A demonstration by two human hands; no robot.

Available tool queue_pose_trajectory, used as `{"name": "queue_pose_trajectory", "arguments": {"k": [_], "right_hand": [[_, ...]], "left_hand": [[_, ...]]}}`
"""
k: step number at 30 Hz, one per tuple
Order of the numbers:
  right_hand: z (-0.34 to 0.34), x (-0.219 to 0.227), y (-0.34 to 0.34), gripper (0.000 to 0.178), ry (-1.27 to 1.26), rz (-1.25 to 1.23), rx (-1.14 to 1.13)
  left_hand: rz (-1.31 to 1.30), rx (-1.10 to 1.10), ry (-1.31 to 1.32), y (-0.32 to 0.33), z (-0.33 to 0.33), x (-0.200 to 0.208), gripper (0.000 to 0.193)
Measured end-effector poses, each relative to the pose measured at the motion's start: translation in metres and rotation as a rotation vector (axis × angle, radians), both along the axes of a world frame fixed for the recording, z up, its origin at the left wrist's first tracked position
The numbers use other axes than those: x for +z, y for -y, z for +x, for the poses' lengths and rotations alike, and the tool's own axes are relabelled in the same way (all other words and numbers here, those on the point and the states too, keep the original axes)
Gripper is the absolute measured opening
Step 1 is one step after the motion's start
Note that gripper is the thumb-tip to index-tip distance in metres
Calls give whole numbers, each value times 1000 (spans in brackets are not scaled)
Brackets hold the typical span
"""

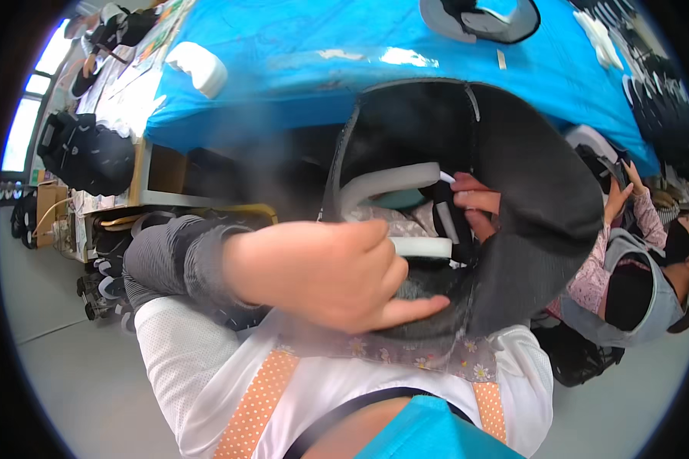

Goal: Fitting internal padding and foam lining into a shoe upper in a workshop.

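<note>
A large black piece of stiff fabric with curved panels and pale seam edges (536, 183) is held up in front of my chest. Inside its opening are two light-grey padded strips (394, 182) and a patch of patterned cloth. My right hand (478, 205) shows only its fingers, curled round the inner edge of the right panel. That panel hides the rest of the hand and its forearm. My left hand (329, 275) lies across the near left of the opening, back upward, fingers curled and thumb stretched right. What its fingers hold is hidden.
Ahead is a table under a blue cover (299, 46), bearing a white curved piece (198, 69) and a grey-and-black curved piece (482, 19). A black backpack (84, 153) sits at left. Another person (627, 275) works close on my right.
</note>
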State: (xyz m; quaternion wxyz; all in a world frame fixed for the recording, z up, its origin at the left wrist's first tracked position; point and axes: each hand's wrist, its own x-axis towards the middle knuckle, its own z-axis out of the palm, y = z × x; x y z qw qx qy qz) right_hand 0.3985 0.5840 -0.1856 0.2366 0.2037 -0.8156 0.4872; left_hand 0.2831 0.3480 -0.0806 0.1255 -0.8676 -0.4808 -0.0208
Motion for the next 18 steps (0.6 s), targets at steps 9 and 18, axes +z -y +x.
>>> {"name": "queue_pose_trajectory", "arguments": {"k": [9, 18], "right_hand": [[28, 26, 10, 36, 194, 289, 67], [41, 8, 23, 31, 385, 1006, -278]], "left_hand": [[-28, 111, 62, 18, 7, 2, 46], [-67, 301, -77, 6, 12, -7, 40]]}}
